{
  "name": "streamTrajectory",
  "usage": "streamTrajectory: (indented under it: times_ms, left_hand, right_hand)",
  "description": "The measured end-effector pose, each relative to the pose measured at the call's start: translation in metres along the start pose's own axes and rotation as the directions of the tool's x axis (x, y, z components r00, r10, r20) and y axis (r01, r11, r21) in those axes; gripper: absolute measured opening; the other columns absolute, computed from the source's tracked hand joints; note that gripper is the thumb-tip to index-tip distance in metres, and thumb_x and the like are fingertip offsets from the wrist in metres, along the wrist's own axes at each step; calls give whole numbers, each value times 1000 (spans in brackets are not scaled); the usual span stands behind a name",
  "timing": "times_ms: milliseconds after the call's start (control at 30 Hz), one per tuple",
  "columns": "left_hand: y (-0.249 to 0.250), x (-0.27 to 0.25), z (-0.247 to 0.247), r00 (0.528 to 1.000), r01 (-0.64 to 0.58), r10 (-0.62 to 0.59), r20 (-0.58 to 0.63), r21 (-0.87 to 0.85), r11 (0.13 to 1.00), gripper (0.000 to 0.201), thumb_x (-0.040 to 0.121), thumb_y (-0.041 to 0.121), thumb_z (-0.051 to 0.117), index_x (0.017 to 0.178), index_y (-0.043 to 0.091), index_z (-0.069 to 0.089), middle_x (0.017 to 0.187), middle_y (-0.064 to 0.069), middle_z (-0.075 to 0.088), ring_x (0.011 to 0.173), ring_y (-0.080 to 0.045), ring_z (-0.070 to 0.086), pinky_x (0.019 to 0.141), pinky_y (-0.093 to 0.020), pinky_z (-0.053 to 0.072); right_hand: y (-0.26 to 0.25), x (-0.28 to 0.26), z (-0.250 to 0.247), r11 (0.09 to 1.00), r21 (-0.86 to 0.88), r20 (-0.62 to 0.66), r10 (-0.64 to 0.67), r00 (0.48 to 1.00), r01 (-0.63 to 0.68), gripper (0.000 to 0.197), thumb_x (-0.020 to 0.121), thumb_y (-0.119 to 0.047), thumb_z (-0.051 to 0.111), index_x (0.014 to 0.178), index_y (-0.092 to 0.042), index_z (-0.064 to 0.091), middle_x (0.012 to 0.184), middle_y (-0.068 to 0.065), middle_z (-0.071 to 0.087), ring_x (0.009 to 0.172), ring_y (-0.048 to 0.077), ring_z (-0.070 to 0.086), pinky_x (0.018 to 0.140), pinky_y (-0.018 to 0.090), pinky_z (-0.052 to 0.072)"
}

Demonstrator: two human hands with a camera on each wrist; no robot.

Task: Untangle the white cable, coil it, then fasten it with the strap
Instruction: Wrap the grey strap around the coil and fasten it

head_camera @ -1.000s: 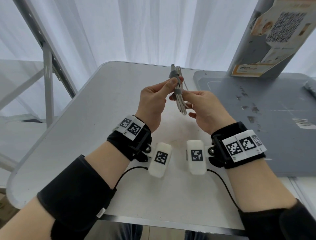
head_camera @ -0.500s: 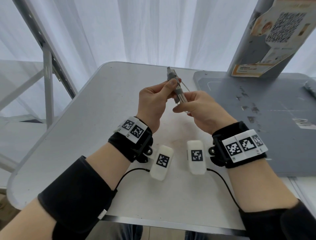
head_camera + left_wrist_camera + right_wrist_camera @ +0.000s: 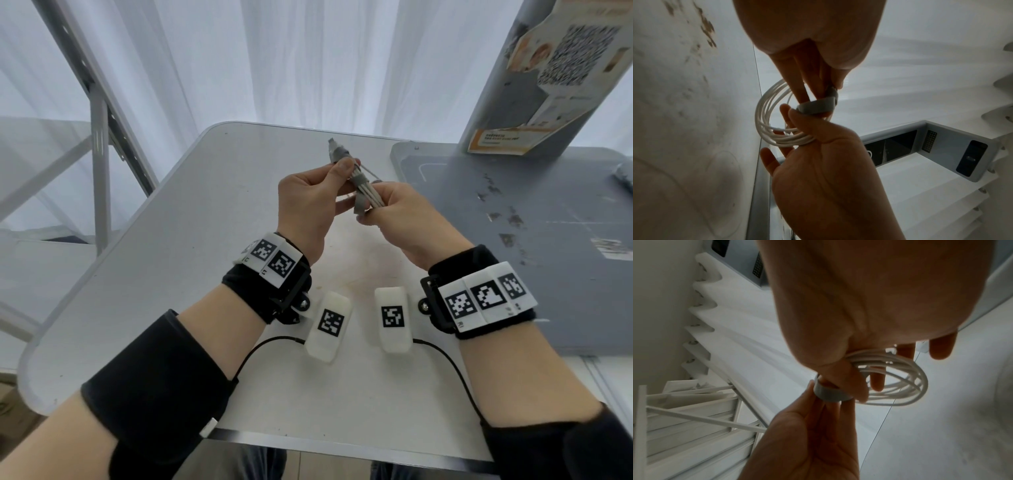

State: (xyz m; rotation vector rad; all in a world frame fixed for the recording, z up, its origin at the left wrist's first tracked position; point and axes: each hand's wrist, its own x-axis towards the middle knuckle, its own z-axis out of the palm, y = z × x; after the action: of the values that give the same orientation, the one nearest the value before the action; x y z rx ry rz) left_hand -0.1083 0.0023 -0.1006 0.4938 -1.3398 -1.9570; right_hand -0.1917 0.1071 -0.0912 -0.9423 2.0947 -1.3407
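Observation:
The white cable (image 3: pixel 371 196) is coiled into a tight bundle and held in the air above the table between both hands. A grey strap (image 3: pixel 338 154) wraps the bundle, its free end sticking up and to the left. My left hand (image 3: pixel 342 171) pinches the strap (image 3: pixel 818 108) between thumb and fingers. My right hand (image 3: pixel 371 210) grips the coil (image 3: pixel 900 379) at the wrapped spot, thumb pressed beside the strap (image 3: pixel 830 395). The loops (image 3: pixel 766 116) fan out beyond the fingers; how the strap closes is hidden.
The white table (image 3: pixel 178 260) lies under the hands, its front edge close to me. A grey mat (image 3: pixel 548 240) covers its right side, with a grey post bearing a poster (image 3: pixel 555 78) at the back. A metal frame (image 3: pixel 99 144) stands left.
The bundle has tilted from upright to leaning up-left. The strap's lower part now wraps round the coil at my right thumb, and both hands sit closer together.

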Motion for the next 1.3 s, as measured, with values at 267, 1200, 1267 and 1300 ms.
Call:
streamTrajectory:
  times_ms: [267, 1200, 1267, 1300]
  left_hand:
    - [4, 3, -2, 997, 65, -65, -40, -3, 998, 18, 95, 11, 67, 97, -5, 74, 87, -16, 75, 79, -26, 75, 57, -37, 59]
    - [1, 5, -5, 991, 135, -134, 29, -45, 990, 20, 96, 10, 66, 100, -8, 73, 90, -18, 75, 85, -28, 72, 75, -39, 62]
    - [1, 5, -5, 985, 165, -163, 50, -44, 985, 21, 96, 12, 66, 101, -8, 73, 89, -15, 75, 84, -25, 72, 75, -38, 62]
    - [0, 6, -5, 983, 176, -173, 60, -38, 984, 23, 95, 13, 66, 102, -8, 72, 90, -14, 75, 83, -24, 72, 76, -37, 62]
  right_hand:
    - [-6, -3, 2, 998, -13, 28, -64, 998, 64, 12, 86, -8, 61, 91, -10, 72, 107, 20, 65, 96, 28, 60, 101, 49, 48]
    - [7, 10, -4, 985, -135, -244, -138, 960, 107, 57, 106, -43, 48, 90, 7, 71, 90, 31, 67, 69, 25, 52, 65, 34, 39]
    - [7, 9, -6, 980, -164, -249, -150, 957, 111, 53, 106, -39, 50, 86, 5, 72, 78, 24, 67, 61, 17, 50, 60, 31, 36]
    - [6, 9, -6, 978, -176, -251, -153, 956, 110, 53, 106, -37, 50, 80, 3, 71, 68, 17, 63, 55, 12, 47, 58, 30, 35]
